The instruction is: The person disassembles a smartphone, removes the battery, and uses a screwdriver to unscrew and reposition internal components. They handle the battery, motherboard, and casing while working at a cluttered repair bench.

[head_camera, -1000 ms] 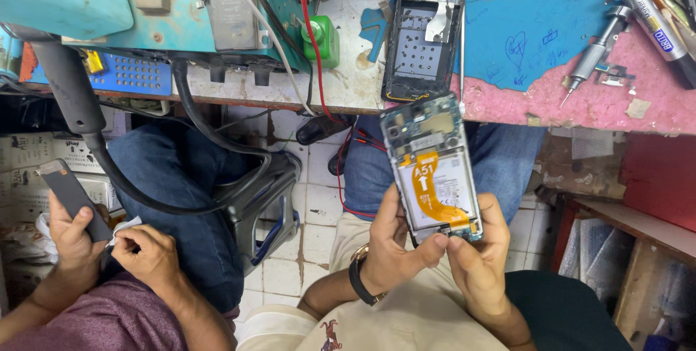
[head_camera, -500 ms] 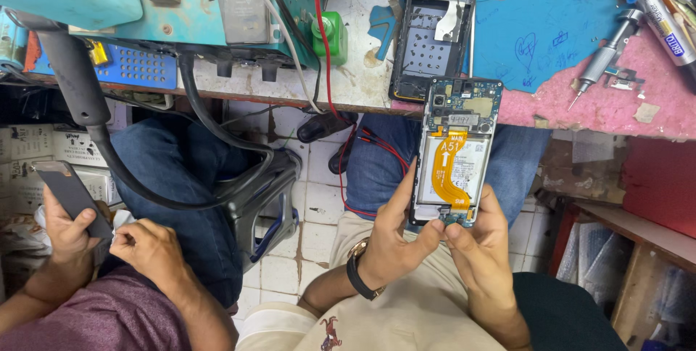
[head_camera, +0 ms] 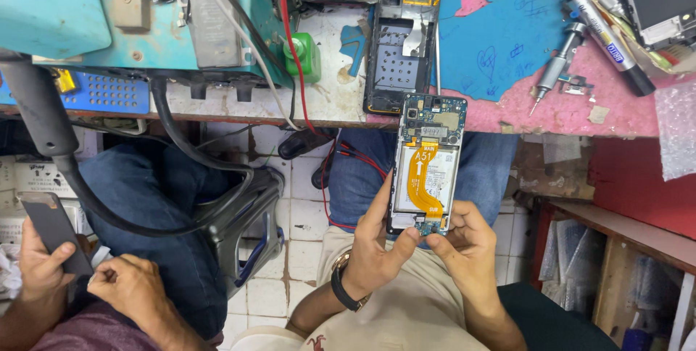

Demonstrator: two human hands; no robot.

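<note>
Nearest, an opened phone (head_camera: 425, 166) is held upright over the lap by both hands, its back cover off so that the battery, the orange flex cable and the small boards are turned to the eyes. The left hand (head_camera: 377, 253) is closed around the lower left edge, with the thumb laid along the side, probably to keep the phone steady. The right hand (head_camera: 464, 246) is curled at the bottom right corner, its fingertips pressed on the small bottom board, as if a part there is being worked; what exactly is touched cannot be told.

To the left, a dark flat panel (head_camera: 51, 229) is gripped by another person's hand (head_camera: 36, 267), and a second hand (head_camera: 130, 289) is kept just beside it, loosely closed.

Further away, a black phone frame (head_camera: 401, 39) is laid flat on the bench (head_camera: 565, 108), just above the held phone, likely put aside within easy reach. A green bottle (head_camera: 304, 55) stands near it to the left, beside red and black cables. A screwdriver (head_camera: 554, 68) and a marker (head_camera: 602, 28) are left on the blue and pink surface to the right.
</note>
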